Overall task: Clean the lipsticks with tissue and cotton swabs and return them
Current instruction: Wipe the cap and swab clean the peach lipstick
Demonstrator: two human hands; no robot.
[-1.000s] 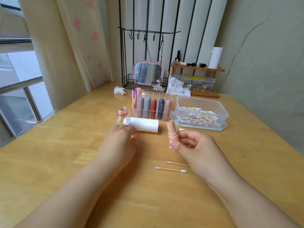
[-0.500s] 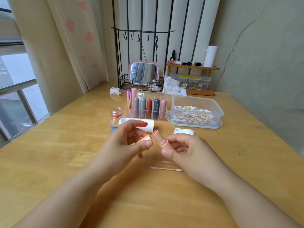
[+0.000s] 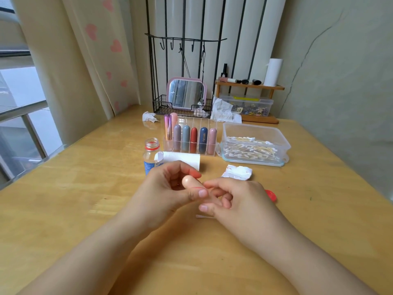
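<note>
Lipstick: a peach-pink rounded lipstick tube [image 3: 188, 181] is held above the light wooden table [image 3: 85, 188], near the middle, between both hands.
Left hand [image 3: 168, 188]: curled round the tube's rounded end, thumb and fingers pinching it.
Right hand [image 3: 236, 201]: fingers are curled at the tube's other end (the contact itself is hidden, so the grip cannot be told).
Organiser: a clear plastic divided rack [image 3: 190, 136] is seen further back, holding upright lipsticks.
Swabs: a clear plastic box of cotton swabs [image 3: 254, 143] is placed right of the rack; a crumpled white tissue [image 3: 238, 172] lies nearer.
</note>
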